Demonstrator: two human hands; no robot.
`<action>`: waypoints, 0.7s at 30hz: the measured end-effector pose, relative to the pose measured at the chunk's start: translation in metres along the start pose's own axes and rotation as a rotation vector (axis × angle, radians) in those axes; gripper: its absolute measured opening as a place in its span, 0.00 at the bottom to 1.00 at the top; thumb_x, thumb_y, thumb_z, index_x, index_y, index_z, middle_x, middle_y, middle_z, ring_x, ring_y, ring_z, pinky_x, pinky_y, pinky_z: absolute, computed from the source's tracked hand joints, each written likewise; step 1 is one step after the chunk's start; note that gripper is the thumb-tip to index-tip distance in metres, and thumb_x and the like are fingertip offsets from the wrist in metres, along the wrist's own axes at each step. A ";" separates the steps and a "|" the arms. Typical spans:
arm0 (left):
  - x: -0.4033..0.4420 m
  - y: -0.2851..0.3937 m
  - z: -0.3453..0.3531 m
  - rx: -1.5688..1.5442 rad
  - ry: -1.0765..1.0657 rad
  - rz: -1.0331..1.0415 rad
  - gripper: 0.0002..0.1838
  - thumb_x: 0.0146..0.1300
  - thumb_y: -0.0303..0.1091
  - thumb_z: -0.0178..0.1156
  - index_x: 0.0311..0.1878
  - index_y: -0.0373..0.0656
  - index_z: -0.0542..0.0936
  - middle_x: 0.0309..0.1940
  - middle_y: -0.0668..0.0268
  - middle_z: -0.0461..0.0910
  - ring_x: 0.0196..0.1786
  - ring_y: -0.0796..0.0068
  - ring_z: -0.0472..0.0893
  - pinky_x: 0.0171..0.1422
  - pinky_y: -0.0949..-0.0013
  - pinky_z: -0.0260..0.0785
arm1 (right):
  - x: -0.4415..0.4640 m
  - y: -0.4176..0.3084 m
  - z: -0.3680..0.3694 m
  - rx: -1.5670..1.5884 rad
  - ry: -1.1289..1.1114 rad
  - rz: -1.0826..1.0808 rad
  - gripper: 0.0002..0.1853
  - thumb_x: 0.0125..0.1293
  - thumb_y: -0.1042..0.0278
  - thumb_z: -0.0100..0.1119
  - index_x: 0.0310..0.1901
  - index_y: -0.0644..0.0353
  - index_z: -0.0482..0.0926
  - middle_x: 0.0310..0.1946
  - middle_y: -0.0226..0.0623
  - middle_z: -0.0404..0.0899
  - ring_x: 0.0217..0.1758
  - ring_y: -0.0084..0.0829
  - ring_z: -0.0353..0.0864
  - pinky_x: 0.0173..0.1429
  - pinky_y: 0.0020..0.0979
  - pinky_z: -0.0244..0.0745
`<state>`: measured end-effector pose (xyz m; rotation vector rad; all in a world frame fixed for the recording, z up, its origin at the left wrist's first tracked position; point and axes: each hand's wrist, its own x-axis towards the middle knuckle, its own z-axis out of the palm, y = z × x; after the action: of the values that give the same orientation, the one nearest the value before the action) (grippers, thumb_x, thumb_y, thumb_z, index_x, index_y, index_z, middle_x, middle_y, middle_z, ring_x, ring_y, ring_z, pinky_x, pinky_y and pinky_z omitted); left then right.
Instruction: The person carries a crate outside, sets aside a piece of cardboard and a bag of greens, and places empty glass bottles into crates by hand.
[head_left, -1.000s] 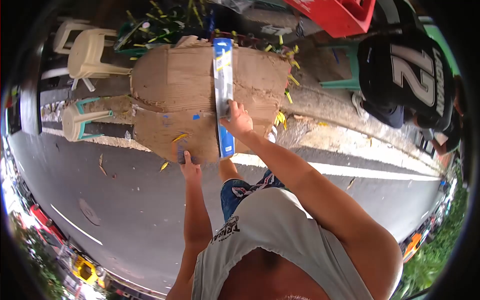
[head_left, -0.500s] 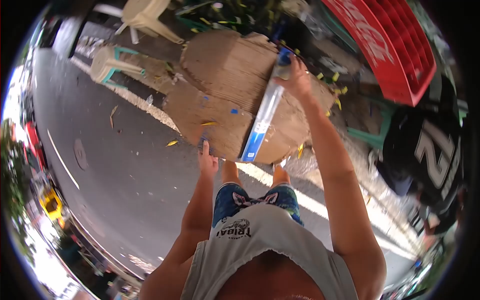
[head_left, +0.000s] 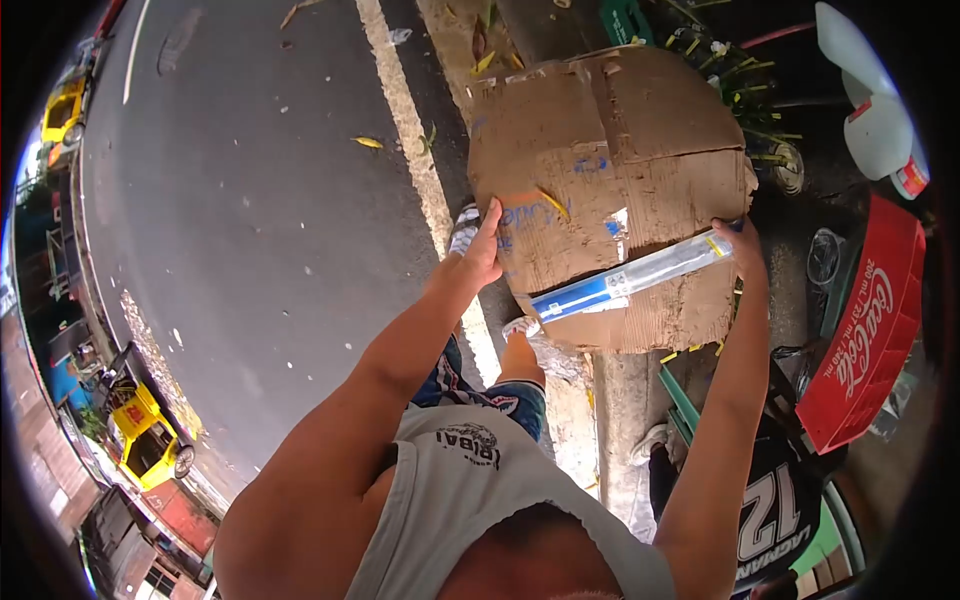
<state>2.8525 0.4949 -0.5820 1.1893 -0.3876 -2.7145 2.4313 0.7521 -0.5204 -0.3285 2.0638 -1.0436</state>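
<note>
A large, worn brown cardboard sheet (head_left: 670, 195) with torn edges and blue handwriting is held out in front of me. My left hand (head_left: 487, 245) is closed on its left edge, thumb on top and fingers mostly hidden underneath. Across its lower part lies a long, narrow blue-and-silver packet (head_left: 640, 277), slanting up to the right. My right hand (head_left: 742, 245) grips the cardboard's right edge, its thumb over the packet's far end; the other fingers are partly hidden. A yellow leaf (head_left: 553, 203) rests on the cardboard.
To the right stand a red Coca-Cola crate (head_left: 868, 325) and a white plastic jug (head_left: 880, 135). A person in a black jersey (head_left: 775, 500) is low at the right. Cut green stems (head_left: 745, 90) lie beyond the cardboard. Along the left runs the road (head_left: 260, 200), with yellow vehicles (head_left: 145, 435) across it.
My view has turned, and the cardboard now appears further right with the packet lying flatter across it. My left hand has a fuller grip on the edge. The plastic stools have left view.
</note>
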 end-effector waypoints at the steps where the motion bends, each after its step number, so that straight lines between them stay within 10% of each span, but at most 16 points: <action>1: 0.001 0.002 -0.002 0.003 0.011 -0.040 0.45 0.63 0.72 0.53 0.71 0.46 0.67 0.71 0.61 0.69 0.70 0.63 0.69 0.76 0.53 0.59 | -0.005 -0.008 0.000 0.017 0.014 0.050 0.34 0.52 0.64 0.76 0.61 0.62 0.73 0.49 0.35 0.80 0.50 0.30 0.79 0.57 0.33 0.73; 12: -0.011 0.019 0.003 -0.109 -0.085 -0.140 0.41 0.70 0.70 0.42 0.73 0.48 0.63 0.70 0.66 0.68 0.71 0.64 0.68 0.75 0.55 0.60 | -0.061 -0.069 0.018 -0.479 0.389 0.066 0.39 0.43 0.50 0.80 0.55 0.63 0.79 0.40 0.42 0.85 0.45 0.32 0.84 0.50 0.35 0.77; 18: 0.003 0.035 0.005 0.201 -0.030 -0.305 0.43 0.69 0.74 0.31 0.73 0.51 0.63 0.68 0.67 0.71 0.69 0.65 0.71 0.71 0.56 0.66 | -0.069 -0.070 0.089 -0.621 0.984 0.210 0.59 0.43 0.40 0.77 0.75 0.50 0.54 0.74 0.44 0.58 0.77 0.45 0.57 0.72 0.56 0.57; 21: -0.003 0.041 0.009 0.233 0.004 -0.329 0.43 0.70 0.74 0.29 0.73 0.50 0.63 0.70 0.66 0.69 0.70 0.64 0.69 0.70 0.52 0.66 | -0.099 -0.044 0.133 -0.397 1.283 0.151 0.54 0.51 0.39 0.72 0.74 0.55 0.57 0.73 0.48 0.57 0.77 0.49 0.56 0.72 0.56 0.57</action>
<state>2.8491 0.4585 -0.5620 1.4315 -0.5668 -3.0088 2.5907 0.7022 -0.4813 0.4524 3.3683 -0.7810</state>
